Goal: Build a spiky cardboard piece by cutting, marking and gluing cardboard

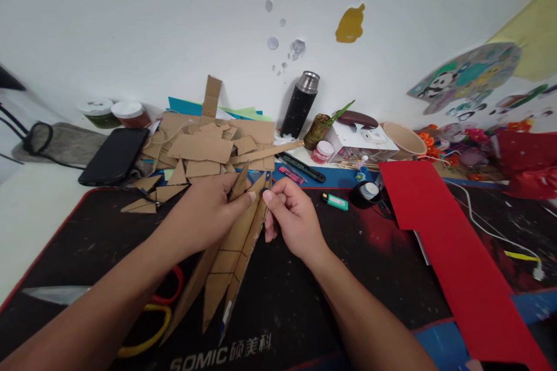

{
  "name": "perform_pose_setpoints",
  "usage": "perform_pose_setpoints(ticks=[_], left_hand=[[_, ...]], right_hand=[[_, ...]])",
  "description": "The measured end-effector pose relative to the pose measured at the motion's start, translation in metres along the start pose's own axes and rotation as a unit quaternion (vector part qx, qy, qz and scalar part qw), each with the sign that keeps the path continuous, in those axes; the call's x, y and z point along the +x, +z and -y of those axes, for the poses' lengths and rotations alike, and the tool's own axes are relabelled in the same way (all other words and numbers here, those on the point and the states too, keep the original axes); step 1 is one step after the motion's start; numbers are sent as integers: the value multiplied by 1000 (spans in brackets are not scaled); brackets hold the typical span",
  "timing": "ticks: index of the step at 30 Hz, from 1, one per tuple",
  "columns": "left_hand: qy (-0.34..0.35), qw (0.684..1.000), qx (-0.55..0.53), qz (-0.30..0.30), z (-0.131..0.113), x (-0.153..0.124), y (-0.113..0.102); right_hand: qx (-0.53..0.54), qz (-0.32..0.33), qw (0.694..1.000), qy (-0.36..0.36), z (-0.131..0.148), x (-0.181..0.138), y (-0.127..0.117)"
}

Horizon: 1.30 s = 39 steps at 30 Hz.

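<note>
My left hand (204,211) and my right hand (292,217) meet over a black desk mat (331,278). Together they hold a bundle of long pointed cardboard strips (235,249) that fans down toward me. The left hand's fingers pinch the strips near their top, with a small cardboard triangle (240,182) sticking up between thumb and fingers. My right hand is closed on the right edge of the bundle, thumb pressed against the cardboard.
A heap of cardboard scraps (204,148) lies behind the hands, beside a black phone (115,155). Scissors with red and yellow handles (161,313) lie under my left forearm. A red paper sheet (439,243), black flask (300,104), green lighter (336,202) and tape roll (368,192) sit to the right.
</note>
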<state>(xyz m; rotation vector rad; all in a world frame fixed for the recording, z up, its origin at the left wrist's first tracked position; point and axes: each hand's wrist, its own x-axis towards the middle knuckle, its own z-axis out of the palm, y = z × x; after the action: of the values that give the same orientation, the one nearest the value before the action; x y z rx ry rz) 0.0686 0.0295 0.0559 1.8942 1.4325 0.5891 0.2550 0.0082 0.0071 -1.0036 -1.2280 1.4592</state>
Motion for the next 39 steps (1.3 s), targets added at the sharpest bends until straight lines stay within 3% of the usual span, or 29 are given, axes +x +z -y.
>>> perform_pose_setpoints(ticks=[39], left_hand=[[11,1000,7,-15,1,2,2]], right_hand=[[-1,8,1000,-12,-1,1,0]])
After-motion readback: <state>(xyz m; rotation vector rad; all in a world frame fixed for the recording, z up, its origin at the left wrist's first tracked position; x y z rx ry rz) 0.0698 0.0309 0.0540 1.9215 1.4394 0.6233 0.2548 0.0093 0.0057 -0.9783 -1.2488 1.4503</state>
